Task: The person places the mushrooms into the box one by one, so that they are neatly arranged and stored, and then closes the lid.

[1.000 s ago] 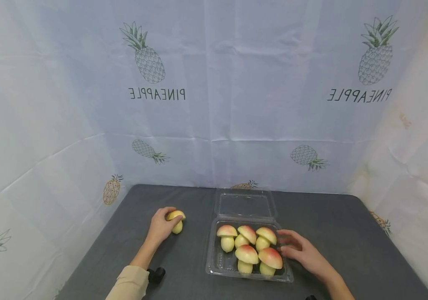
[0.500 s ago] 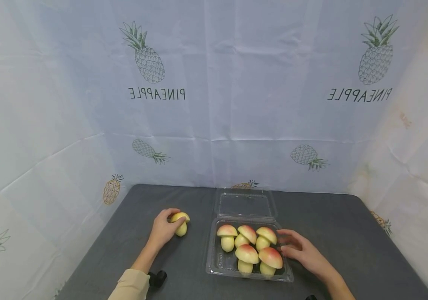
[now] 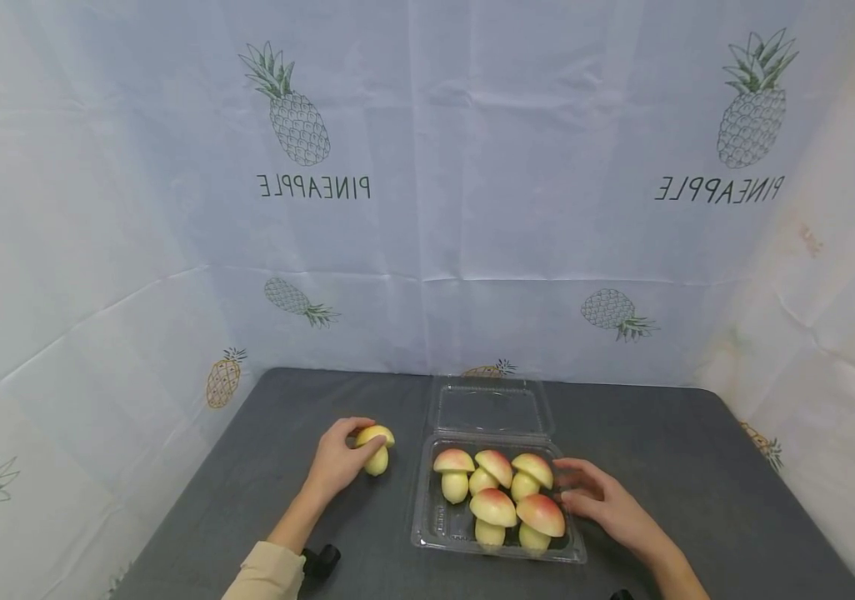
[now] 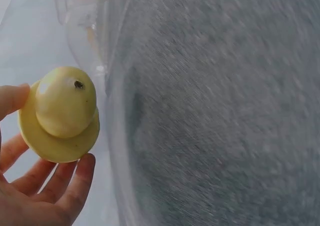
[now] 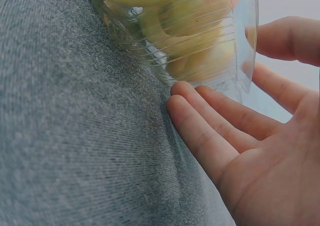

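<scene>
My left hand (image 3: 337, 460) pinches a yellow mushroom-shaped piece (image 3: 377, 461) by its cap, between thumb and fingers. In the left wrist view the yellow mushroom-shaped piece (image 4: 65, 106) shows its rounded stem end with a dark spot. A clear plastic clamshell box (image 3: 446, 522) lies with its lid folded back, holding several mushroom-shaped pieces (image 3: 492, 510) with red-tinged caps. At the box's right side my right hand (image 3: 607, 510) rests with its fingers extended. In the right wrist view its fingertips (image 5: 185, 106) touch the ribbed wall (image 5: 215, 46), the thumb by the rim.
The clear lid (image 3: 491, 410) lies behind the box on the dark grey tabletop (image 3: 637, 442). A white pineapple-print curtain (image 3: 502, 208) hangs behind and at both sides. A black strap device (image 3: 321, 560) sits at the left wrist.
My left hand has moved to the right, toward the box, with the mushroom-shaped piece in it. The right hand and the box stay in place.
</scene>
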The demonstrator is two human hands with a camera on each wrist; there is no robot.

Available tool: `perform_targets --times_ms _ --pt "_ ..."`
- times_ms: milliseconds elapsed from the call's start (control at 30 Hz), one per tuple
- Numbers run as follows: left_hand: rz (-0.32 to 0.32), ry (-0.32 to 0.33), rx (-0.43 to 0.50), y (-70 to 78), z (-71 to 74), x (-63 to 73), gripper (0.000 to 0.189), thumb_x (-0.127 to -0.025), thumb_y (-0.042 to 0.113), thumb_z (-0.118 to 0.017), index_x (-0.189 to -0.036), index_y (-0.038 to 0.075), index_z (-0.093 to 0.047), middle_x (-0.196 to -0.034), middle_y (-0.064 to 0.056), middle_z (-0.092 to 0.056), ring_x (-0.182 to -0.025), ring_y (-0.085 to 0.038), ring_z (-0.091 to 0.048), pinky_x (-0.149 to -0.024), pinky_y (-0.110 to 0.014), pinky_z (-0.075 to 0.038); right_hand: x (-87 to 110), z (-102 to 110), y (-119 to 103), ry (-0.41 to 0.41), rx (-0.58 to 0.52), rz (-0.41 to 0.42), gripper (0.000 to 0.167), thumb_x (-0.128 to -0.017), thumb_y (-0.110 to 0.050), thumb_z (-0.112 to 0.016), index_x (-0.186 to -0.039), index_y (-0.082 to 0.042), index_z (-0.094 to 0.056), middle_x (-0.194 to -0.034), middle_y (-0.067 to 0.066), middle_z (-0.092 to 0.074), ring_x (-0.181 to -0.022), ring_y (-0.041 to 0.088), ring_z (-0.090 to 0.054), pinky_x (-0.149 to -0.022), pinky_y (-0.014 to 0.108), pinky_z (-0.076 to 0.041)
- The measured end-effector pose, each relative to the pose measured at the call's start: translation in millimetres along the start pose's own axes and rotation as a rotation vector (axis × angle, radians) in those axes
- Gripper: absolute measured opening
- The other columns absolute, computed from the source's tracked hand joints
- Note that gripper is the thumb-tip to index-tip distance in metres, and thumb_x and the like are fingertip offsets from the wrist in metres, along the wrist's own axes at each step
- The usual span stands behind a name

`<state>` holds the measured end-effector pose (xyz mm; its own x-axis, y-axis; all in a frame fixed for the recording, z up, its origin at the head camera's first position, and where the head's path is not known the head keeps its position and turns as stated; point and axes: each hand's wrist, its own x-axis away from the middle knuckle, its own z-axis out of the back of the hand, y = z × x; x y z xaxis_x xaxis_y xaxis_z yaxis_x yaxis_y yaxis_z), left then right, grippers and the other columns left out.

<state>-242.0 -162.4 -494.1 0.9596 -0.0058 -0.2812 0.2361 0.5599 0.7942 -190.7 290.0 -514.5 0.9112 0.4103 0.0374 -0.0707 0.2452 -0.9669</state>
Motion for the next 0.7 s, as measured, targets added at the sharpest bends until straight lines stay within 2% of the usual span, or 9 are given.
perform_targets --times_ms 367,700 --pt "-0.085 0.008 0.026 22.5 -3.7 2.6 0.036 -0.087 0.033 -0.083 -0.115 0.012 -0.074 -0.109 0.0 -0.066 -0.101 -0.018 -0.062 -0.081 -0.034 -0.057 0.0 0.0 -0.3 -0.005 0.0 -0.009 0.058 -0.105 -0.019 -0.057 -0.154 0.003 -0.033 -0.139 0.033 -0.048 -0.11 0.013 -0.065 -0.088 0.033 -0.056" --pt "-0.15 -0.004 0.079 51.2 -9.0 8.3 0.031 -0.087 0.029 -0.084 -0.113 0.015 -0.074 -0.106 0.004 -0.065 -0.1 -0.017 -0.062 -0.08 -0.034 -0.057 -0.2 0.1 -1.5 0.0 0.004 -0.013 0.058 -0.105 -0.019 -0.057 -0.153 0.003 -0.034 -0.138 0.032 -0.05 -0.109 0.014 -0.066 -0.087 0.033 -0.056"
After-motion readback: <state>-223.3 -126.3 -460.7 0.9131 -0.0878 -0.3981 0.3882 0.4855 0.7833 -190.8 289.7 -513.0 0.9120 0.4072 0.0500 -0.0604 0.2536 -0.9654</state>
